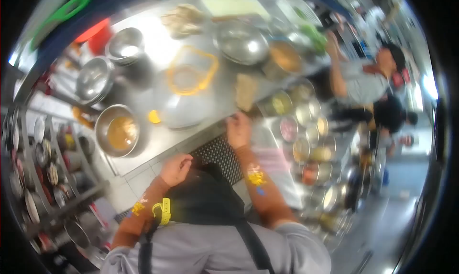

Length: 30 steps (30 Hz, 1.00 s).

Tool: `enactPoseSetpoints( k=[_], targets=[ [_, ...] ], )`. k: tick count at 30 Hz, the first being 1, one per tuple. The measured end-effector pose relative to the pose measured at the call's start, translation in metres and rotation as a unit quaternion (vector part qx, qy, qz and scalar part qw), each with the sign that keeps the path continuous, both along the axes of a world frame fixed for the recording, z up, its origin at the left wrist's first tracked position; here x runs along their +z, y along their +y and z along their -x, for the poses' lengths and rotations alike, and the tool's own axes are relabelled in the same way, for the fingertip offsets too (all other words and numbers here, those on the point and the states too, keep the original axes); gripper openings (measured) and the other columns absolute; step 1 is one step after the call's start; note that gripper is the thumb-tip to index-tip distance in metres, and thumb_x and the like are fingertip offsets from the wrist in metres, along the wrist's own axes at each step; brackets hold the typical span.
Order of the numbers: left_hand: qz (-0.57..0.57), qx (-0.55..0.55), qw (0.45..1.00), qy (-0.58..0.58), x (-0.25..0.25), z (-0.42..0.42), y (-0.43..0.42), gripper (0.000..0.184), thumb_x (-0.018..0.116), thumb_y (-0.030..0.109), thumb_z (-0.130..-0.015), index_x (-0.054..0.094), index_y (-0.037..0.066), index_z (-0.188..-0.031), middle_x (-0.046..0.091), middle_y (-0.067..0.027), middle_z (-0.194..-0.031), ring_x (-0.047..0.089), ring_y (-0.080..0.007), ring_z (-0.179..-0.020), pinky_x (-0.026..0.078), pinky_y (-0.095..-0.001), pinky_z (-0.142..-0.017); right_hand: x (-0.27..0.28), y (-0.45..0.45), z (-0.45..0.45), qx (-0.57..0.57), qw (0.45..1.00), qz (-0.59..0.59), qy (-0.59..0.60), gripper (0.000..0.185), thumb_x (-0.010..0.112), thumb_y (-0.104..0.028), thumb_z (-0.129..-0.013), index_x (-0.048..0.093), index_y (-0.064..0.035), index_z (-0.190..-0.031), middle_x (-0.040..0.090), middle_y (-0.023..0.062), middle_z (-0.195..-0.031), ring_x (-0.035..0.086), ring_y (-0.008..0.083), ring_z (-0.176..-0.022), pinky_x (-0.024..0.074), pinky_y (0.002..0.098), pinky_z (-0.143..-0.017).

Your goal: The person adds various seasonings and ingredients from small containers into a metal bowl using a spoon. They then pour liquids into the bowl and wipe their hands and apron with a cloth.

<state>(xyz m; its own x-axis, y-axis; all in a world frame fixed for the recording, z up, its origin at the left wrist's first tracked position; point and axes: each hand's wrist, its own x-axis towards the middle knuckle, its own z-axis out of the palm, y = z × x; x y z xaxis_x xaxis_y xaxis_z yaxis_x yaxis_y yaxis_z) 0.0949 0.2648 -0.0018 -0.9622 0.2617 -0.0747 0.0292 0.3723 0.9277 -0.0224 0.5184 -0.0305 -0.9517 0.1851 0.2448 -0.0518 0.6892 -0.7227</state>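
My left hand (176, 170) hangs in front of the dark apron, just off the counter's near edge, its fingers curled in with nothing visible in them. Further right, my right hand (238, 130) is at the counter edge with bent fingers, just below a flat brown piece (246, 91) that looks like cardboard or cloth. Ahead of both hands is a large translucent rounded thing (184, 109) with a yellow looped rim (213, 68). A steel bowl (101, 139) at the left holds orange-yellow liquid. Beside it lies a small yellow round object (154, 116). Blur hides finer detail.
Steel bowls (94, 78) stand at the back left, and a wide steel bowl (241, 42) at the back. Several ingredient containers (288, 129) line the right side. A co-worker (368, 82) stands beyond them. A rack of pans (48, 164) is at the left.
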Motion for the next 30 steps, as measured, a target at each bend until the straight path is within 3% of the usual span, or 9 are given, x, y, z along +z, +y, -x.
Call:
enactPoseSetpoints(
  k=[9, 11, 14, 18, 20, 23, 25, 27, 30],
  targets=[
    [0.075, -0.153, 0.985, 0.025, -0.008, 0.027, 0.038, 0.015, 0.057, 0.015, -0.09, 0.064, 0.002, -0.092, 0.064, -0.0147, -0.082, 0.064, -0.0229, -0.069, 0.05, -0.0322, -0.063, -0.07, 0.033, -0.156, -0.052, 0.969, 0.028, -0.238, 0.031, 0.066, -0.024, -0.082, 0.065, -0.0032, -0.105, 0.063, 0.0194, -0.1, 0.062, 0.0333, -0.089, 0.049, 0.0408, -0.083],
    [0.091, -0.194, 0.977, 0.017, -0.026, 0.032, 0.059, 0.02, 0.052, 0.02, -0.093, 0.062, 0.003, -0.089, 0.064, -0.0172, -0.081, 0.063, -0.0302, -0.071, 0.048, -0.0377, -0.064, -0.081, 0.067, -0.183, -0.069, 0.95, 0.028, -0.304, 0.032, 0.065, -0.027, -0.081, 0.066, -0.0037, -0.103, 0.063, 0.0225, -0.103, 0.06, 0.0384, -0.1, 0.0476, 0.0444, -0.087],
    [0.104, -0.257, 0.961, 0.024, -0.063, 0.044, 0.105, 0.026, 0.047, 0.026, -0.095, 0.059, 0.004, -0.09, 0.064, -0.02, -0.081, 0.061, -0.0404, -0.078, 0.047, -0.0461, -0.069, -0.111, 0.115, -0.233, -0.133, 0.945, 0.055, -0.293, 0.031, 0.064, -0.03, -0.081, 0.067, -0.0045, -0.098, 0.066, 0.0196, -0.096, 0.062, 0.0372, -0.094, 0.0487, 0.0443, -0.084],
    [0.082, -0.361, 0.929, -0.012, -0.087, 0.058, 0.192, 0.023, 0.053, 0.026, -0.093, 0.059, 0.004, -0.092, 0.064, -0.0185, -0.083, 0.064, -0.0348, -0.08, 0.048, -0.0443, -0.07, -0.163, 0.156, -0.326, -0.25, 0.899, 0.195, -0.301, 0.027, 0.063, -0.03, -0.082, 0.066, -0.0039, -0.09, 0.066, 0.0192, -0.088, 0.063, 0.0369, -0.086, 0.0492, 0.0443, -0.077],
    [0.096, -0.42, 0.9, -0.07, -0.119, 0.067, 0.243, 0.022, 0.058, 0.024, -0.091, 0.059, 0.003, -0.097, 0.065, -0.0181, -0.089, 0.065, -0.0316, -0.084, 0.049, -0.043, -0.073, -0.139, 0.158, -0.355, -0.305, 0.893, 0.144, -0.297, 0.027, 0.063, -0.03, -0.082, 0.066, -0.0035, -0.088, 0.065, 0.0197, -0.086, 0.063, 0.0371, -0.084, 0.0489, 0.0443, -0.074],
    [0.022, -0.35, 0.932, -0.092, -0.183, 0.066, 0.314, 0.032, 0.068, 0.017, -0.084, 0.054, 0.003, -0.111, 0.064, -0.0118, -0.098, 0.063, -0.0225, -0.087, 0.05, -0.0361, -0.078, -0.083, 0.147, -0.387, -0.391, 0.836, 0.153, -0.354, 0.027, 0.062, -0.029, -0.083, 0.066, -0.0038, -0.091, 0.066, 0.0193, -0.087, 0.063, 0.0373, -0.085, 0.0491, 0.0438, -0.075],
    [0.082, -0.326, 0.94, -0.065, -0.159, 0.07, 0.362, 0.054, 0.074, 0.015, -0.079, 0.047, 0.003, -0.125, 0.062, -0.0113, -0.108, 0.061, -0.0235, -0.097, 0.047, -0.0332, -0.089, -0.092, 0.127, -0.414, -0.447, 0.81, 0.123, -0.359, 0.027, 0.062, -0.029, -0.083, 0.066, -0.004, -0.093, 0.066, 0.0188, -0.088, 0.063, 0.037, -0.085, 0.0495, 0.0432, -0.077],
    [-0.071, -0.368, 0.894, -0.245, -0.179, 0.074, 0.398, 0.056, 0.076, 0.015, -0.077, 0.051, -0.001, -0.124, 0.063, -0.0115, -0.112, 0.059, -0.0228, -0.103, 0.044, -0.0331, -0.094, -0.092, 0.1, -0.437, -0.499, 0.765, 0.162, -0.372, 0.034, 0.062, -0.032, -0.084, 0.065, -0.0037, -0.102, 0.067, 0.018, -0.096, 0.063, 0.0339, -0.093, 0.0491, 0.041, -0.083],
    [0.092, -0.394, 0.852, -0.332, -0.215, 0.076, 0.421, 0.052, 0.077, 0.018, -0.076, 0.058, -0.006, -0.118, 0.063, -0.0107, -0.114, 0.059, -0.0213, -0.101, 0.046, -0.0334, -0.089, -0.064, 0.051, -0.451, -0.566, 0.686, 0.243, -0.387, 0.038, 0.062, -0.034, -0.084, 0.065, -0.0039, -0.107, 0.067, 0.0172, -0.102, 0.064, 0.0309, -0.099, 0.0483, 0.039, -0.088]
  ],
)
